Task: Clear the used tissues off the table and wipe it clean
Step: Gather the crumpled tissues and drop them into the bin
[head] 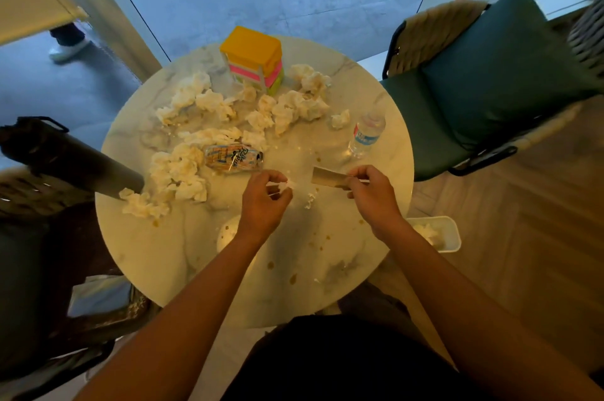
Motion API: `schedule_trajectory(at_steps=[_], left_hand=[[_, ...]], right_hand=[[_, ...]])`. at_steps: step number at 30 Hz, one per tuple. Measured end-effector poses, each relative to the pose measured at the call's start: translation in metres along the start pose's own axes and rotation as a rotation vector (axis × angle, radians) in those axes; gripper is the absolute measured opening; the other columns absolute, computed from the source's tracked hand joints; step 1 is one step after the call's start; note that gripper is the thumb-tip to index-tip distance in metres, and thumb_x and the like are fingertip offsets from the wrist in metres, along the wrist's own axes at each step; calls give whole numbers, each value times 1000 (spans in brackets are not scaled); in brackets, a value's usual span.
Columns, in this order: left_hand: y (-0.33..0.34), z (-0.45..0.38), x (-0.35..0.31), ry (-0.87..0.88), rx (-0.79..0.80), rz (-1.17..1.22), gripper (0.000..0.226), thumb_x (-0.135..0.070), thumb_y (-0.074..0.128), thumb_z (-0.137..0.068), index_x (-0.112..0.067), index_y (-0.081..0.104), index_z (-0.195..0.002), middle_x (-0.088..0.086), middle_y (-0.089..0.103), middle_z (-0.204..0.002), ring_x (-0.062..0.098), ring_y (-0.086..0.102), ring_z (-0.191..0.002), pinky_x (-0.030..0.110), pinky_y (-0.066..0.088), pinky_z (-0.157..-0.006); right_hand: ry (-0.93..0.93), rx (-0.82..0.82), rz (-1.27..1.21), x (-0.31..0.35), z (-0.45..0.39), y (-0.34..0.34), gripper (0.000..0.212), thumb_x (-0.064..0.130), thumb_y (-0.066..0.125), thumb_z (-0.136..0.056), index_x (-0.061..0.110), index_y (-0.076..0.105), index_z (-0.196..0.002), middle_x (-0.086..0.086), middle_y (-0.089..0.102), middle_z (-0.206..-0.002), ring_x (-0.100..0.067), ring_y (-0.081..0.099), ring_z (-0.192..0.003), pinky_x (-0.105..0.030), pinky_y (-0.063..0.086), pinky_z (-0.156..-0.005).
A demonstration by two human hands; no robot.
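Note:
Several crumpled used tissues (192,106) lie over the far and left parts of the round marble table (183,253). My left hand (264,201) is near the table's middle and pinches a small white tissue scrap (289,184). My right hand (372,194) grips a flat scraper (328,179) whose blade points left toward the left hand. A small tissue bit (310,201) lies between the hands. Brown stains (292,278) dot the near part of the table.
A crushed can (233,158) lies beside the tissues. A water bottle (367,134) stands at the right. Coloured tissue packs (253,59) are stacked at the back. A white bin (438,234) with tissues sits on the floor at the right. Chairs flank the table.

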State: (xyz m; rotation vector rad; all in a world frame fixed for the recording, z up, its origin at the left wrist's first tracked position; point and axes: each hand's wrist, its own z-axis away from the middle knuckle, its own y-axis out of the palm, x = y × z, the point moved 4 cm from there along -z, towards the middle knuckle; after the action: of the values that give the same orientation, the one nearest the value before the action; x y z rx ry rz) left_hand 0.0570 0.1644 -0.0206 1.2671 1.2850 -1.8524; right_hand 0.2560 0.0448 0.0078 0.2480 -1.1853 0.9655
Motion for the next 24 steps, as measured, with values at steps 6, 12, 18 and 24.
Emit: schedule_trajectory(at_steps=[6, 12, 18, 24], left_hand=[[28, 27, -6, 25, 94, -14, 14, -10, 68, -93, -17, 75, -103, -14, 67, -111, -8, 63, -93, 9, 50, -82], [70, 37, -23, 60, 208, 21, 21, -16, 78, -87, -23, 73, -106, -14, 67, -119, -9, 63, -97, 7, 48, -81], [128, 55, -46, 65, 321, 23, 18, -29, 76, -89, -27, 70, -106, -16, 71, -105, -4, 67, -97, 9, 51, -82], [207, 75, -78, 96, 393, -56, 22, -36, 73, -92, -22, 68, -109, -16, 68, -97, -12, 62, -94, 3, 46, -79]], right_hand=[[-58, -102, 32, -21, 27, -27, 8, 12, 63, -94, 20, 64, -93, 7, 72, -82, -7, 69, -76, -32, 57, -71], [-62, -181, -13, -48, 41, -77, 7, 5, 65, -94, 12, 67, -94, -1, 72, -79, -11, 70, -75, -35, 57, -72], [-58, -282, -28, -73, 44, -135, 12, 9, 67, -96, 21, 69, -97, 7, 73, -81, -5, 69, -75, -28, 57, -75], [74, -297, -31, -122, 26, -214, 13, 18, 68, -96, 30, 72, -100, 3, 73, -102, -20, 70, -99, -46, 58, -94]])
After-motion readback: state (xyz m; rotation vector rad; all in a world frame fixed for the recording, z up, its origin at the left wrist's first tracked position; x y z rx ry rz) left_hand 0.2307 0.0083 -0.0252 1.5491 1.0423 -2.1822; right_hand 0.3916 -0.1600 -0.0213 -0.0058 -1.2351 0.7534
